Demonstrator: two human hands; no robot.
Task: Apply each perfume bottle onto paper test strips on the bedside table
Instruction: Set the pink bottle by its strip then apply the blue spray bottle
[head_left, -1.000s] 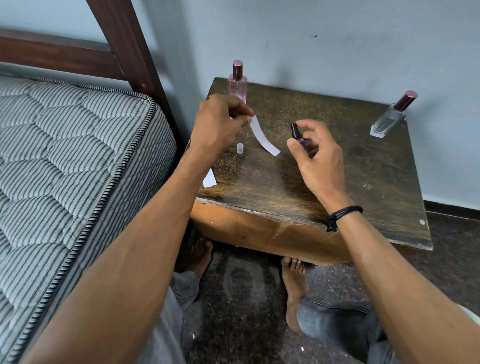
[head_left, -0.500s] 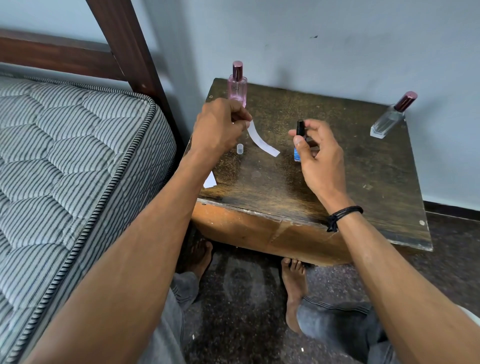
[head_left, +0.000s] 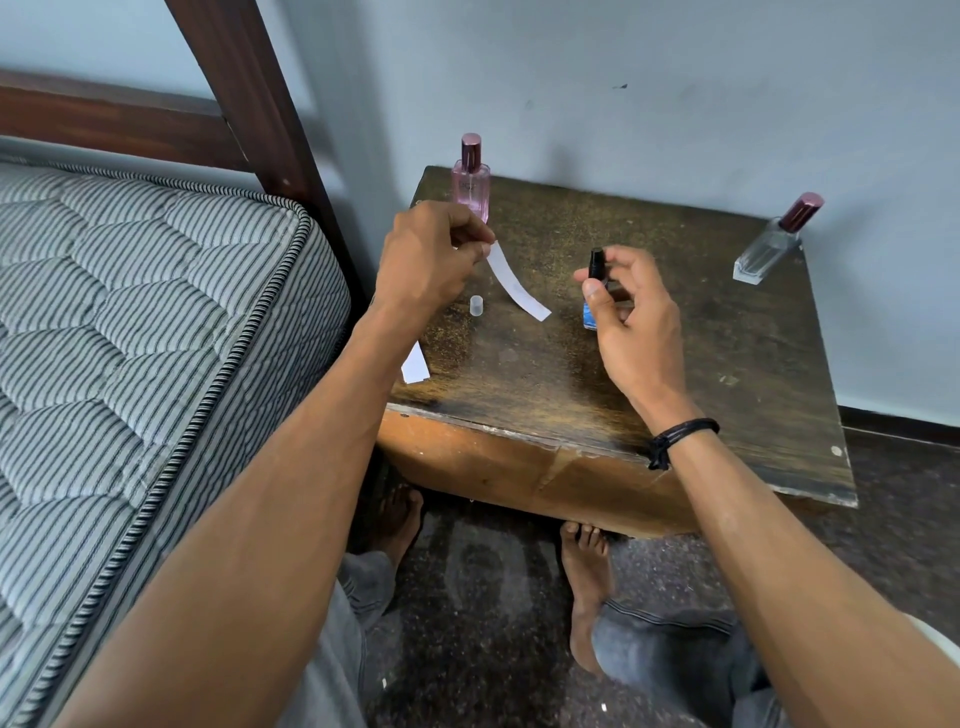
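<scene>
My left hand (head_left: 431, 257) pinches one end of a white paper test strip (head_left: 514, 283), which hangs out to the right above the bedside table (head_left: 519, 384). My right hand (head_left: 631, 306) holds a small blue perfume bottle (head_left: 591, 312) upright, its black spray top facing the strip a short gap away. The bottle's clear cap (head_left: 476, 305) stands on the table under the strip. A pink perfume bottle (head_left: 470, 182) stands at the back left corner. A clear bottle with a dark red cap (head_left: 774, 241) stands at the back right.
Another white paper strip (head_left: 414, 365) lies at the table's left edge, partly hidden by my left forearm. A striped mattress (head_left: 130, 332) and dark wooden bed frame (head_left: 260, 93) stand close on the left. The wall is right behind the table. My bare feet (head_left: 584, 566) rest below the table's front.
My right hand has turned the blue bottle from tilted to upright and lifted it a little. My left hand with the strip has barely shifted.
</scene>
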